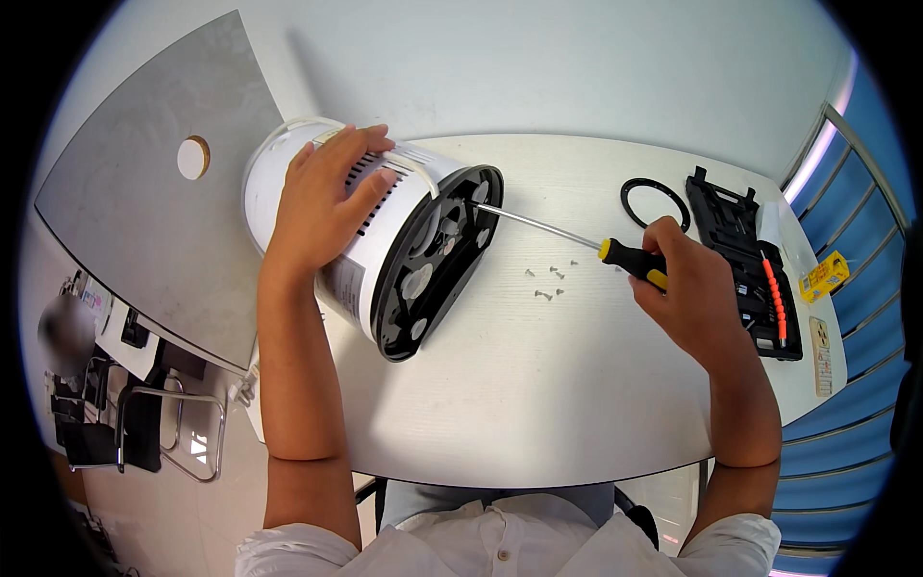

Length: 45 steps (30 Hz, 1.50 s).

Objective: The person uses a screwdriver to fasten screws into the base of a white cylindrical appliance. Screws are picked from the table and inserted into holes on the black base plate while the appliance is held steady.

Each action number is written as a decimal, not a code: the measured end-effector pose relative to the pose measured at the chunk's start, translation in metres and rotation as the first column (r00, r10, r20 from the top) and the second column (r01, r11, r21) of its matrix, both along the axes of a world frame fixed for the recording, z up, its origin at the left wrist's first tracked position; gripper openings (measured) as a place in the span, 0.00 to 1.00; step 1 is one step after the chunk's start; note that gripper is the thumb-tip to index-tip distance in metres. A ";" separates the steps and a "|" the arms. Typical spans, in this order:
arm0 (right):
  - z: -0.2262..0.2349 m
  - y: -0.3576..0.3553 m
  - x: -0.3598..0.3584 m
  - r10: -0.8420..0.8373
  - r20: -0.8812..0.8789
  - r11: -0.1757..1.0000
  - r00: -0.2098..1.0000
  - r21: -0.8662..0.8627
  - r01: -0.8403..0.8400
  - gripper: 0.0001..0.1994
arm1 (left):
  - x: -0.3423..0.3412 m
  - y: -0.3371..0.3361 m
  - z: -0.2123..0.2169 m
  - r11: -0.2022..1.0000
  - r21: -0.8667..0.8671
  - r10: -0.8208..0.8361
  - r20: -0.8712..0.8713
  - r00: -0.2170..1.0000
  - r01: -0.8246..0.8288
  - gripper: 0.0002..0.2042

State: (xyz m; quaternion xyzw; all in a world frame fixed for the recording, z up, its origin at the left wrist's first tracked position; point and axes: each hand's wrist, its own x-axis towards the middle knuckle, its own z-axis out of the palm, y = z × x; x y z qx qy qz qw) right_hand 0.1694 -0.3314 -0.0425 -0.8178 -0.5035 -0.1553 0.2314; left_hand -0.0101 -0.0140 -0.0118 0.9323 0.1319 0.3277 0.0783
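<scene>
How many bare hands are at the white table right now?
2: the left hand rests on the slotted white cylindrical appliance, tipped on its side; the right hand grips the black-and-yellow-handled screwdriver with a long metal shaft.

The screwdriver (605, 251) has its tip hidden in the black base (454, 291).

- i look through the head view, the left fisheye of a worn pair
- it peers down and forward from above the white shirt (502, 540)
- the white tabletop (481, 413) lies near, mid-frame; the pale wall (577, 77) stands farther off, along the top
</scene>
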 end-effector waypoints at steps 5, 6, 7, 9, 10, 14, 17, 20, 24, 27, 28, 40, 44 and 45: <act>0.004 -0.003 -0.001 -0.009 0.011 1.000 1.000 -0.006 0.009 0.16 | 0.002 0.001 -0.001 1.000 0.008 -0.015 0.014 1.000 0.015 0.17; 0.004 -0.003 0.000 -0.004 0.025 1.000 1.000 -0.009 0.005 0.16 | 0.002 0.001 0.000 1.000 -0.005 -0.015 0.007 1.000 0.015 0.18; 0.004 -0.003 0.000 0.000 0.039 1.000 0.999 -0.013 0.001 0.16 | 0.002 0.001 0.000 1.000 -0.018 -0.017 -0.001 1.000 0.017 0.20; 0.007 -0.005 -0.001 -0.039 0.006 0.998 0.999 -0.054 0.040 0.16 | 0.001 0.001 0.001 0.999 -0.038 -0.018 -0.005 1.000 0.018 0.21; 0.010 -0.006 -0.002 -0.060 -0.009 0.995 0.998 -0.075 0.059 0.16 | 0.002 0.000 0.001 0.999 -0.043 -0.018 -0.002 1.000 0.018 0.22; 0.023 -0.014 -0.005 -0.075 -0.006 0.983 0.997 -0.170 0.073 0.15 | 0.000 -0.002 0.001 0.998 -0.044 -0.039 0.115 0.993 0.044 0.21; 0.032 -0.019 -0.006 -0.131 0.013 0.933 0.991 -0.336 0.128 0.13 | 0.000 -0.017 0.009 0.996 0.051 -0.089 0.250 0.964 0.079 0.20; 0.034 -0.025 -0.003 -0.154 0.044 0.889 0.987 -0.430 0.158 0.12 | 0.000 -0.048 0.016 0.977 0.130 -0.206 0.376 0.903 0.169 0.18; 0.038 -0.028 -0.004 -0.111 0.065 0.902 0.992 -0.413 0.128 0.09 | 0.012 -0.122 -0.009 0.855 -0.067 -0.488 0.232 0.841 0.515 0.13; 0.040 -0.035 -0.004 -0.077 0.096 0.916 0.992 -0.386 0.109 0.08 | 0.036 -0.144 -0.039 0.897 -0.248 -0.400 -0.104 0.911 0.366 0.11; 0.041 -0.038 -0.004 -0.061 0.109 0.926 0.992 -0.366 0.097 0.08 | 0.045 -0.141 -0.058 0.930 -0.187 -0.343 -0.124 0.931 0.317 0.11; 0.040 -0.037 0.002 -0.165 0.085 0.872 0.983 -0.453 0.186 0.11 | 0.079 -0.121 -0.123 0.996 -0.009 -0.086 -0.313 0.946 0.087 0.05; 0.034 -0.038 0.003 -0.110 0.123 0.931 0.986 -0.334 0.146 0.08 | 0.079 -0.121 -0.122 0.997 -0.039 -0.077 -0.316 0.946 0.068 0.06; 0.034 -0.037 0.002 -0.104 0.125 0.938 0.987 -0.318 0.139 0.08 | 0.078 -0.120 -0.121 0.997 -0.045 -0.077 -0.318 0.945 0.066 0.06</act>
